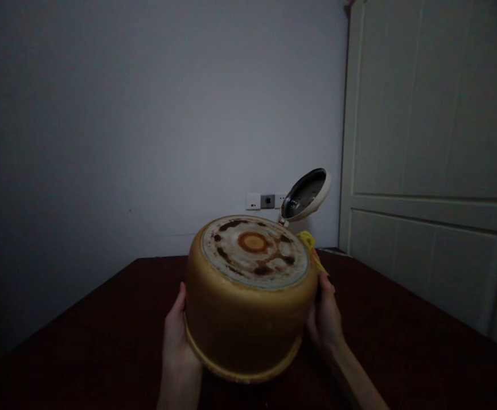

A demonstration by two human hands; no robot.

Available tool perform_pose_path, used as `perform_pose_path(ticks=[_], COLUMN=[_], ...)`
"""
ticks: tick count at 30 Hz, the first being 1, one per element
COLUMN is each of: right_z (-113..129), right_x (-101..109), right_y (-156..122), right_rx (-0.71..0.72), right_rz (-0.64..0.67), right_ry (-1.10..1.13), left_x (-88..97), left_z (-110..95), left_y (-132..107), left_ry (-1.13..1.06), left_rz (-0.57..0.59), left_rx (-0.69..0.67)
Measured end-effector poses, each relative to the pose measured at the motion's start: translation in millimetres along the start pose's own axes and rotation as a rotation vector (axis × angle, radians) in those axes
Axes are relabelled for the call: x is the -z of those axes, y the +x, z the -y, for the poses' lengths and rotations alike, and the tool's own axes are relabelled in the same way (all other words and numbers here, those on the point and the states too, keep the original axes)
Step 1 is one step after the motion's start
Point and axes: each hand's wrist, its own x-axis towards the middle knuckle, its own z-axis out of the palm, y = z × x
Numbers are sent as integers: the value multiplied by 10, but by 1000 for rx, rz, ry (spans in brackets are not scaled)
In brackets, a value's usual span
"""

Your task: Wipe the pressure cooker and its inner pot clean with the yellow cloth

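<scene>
Dim room: pale wall (pixel 146 114) across the back, dark red bench (pixel 103 341) running away from the person below it. Going left to right.

Left hand (pixel 180 347): partly curled, gripping the pot's left side low down by the rim, thumb up along the wall, palm against it; other fingers mostly hidden.

Gold-coloured pot (pixel 248 324): centre, low in view, held over the near part of the bench between both hands. Can't tell if the rim touches the bench. It's upside down: base up and visible, mouth and rolled rim down. Round and squat, so no real long axis; centre axis runs close to upright, top leaning slightly right. Base is a pale disc with dark brown stain patches and an orange-brown spot in the middle.

Wall sockets (pixel 253 201) sit behind and above the pot. Just right of them, a hinged lid (pixel 305 196) stands raised at a slant, dark inner face showing; whatever is under it is hidden by the pot.

Yellow cloth (pixel 306 239): bunched at the pot's upper right edge, by the right hand's fingertips.

Right hand (pixel 327 319): half-closed round the pot's right side, fingers reaching up to the cloth.

Far right: pale panelled door (pixel 436 114).
</scene>
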Motion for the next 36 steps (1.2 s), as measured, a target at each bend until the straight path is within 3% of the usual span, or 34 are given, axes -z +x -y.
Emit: perform_pose_path(ticks=[7, 10, 15, 18, 22, 28, 33, 36], right_z=[-234, -282, -190, -125, -1, 315, 565, 685], right_x=[142, 194, 156, 74, -24, -200, -386, -491], right_y=[-536, -673, -754, -733, -613, -417, -281, -166], right_rx=[105, 386, 963, 1153, 1260, 1476, 1463, 1416], right_rz=[-83, -10, 246, 342, 457, 770, 957, 1029], right_ry=[-331, -550, -789, -850, -936, -945, -972, -996], left_x=[-83, -71, -123, -184, -261, -367, -363, -376], left_z=[37, 42, 63, 77, 83, 121, 186, 217], left_y=[28, 49, 41, 21, -4, -57, -55, -84], left_ry=[9, 14, 18, -3, -10, 123, 371, 492], left_rz=[-161, -170, -168, -167, -142, -160, -215, -236], left_rx=[-85, -79, -103, -150, -198, -311, -518, -562])
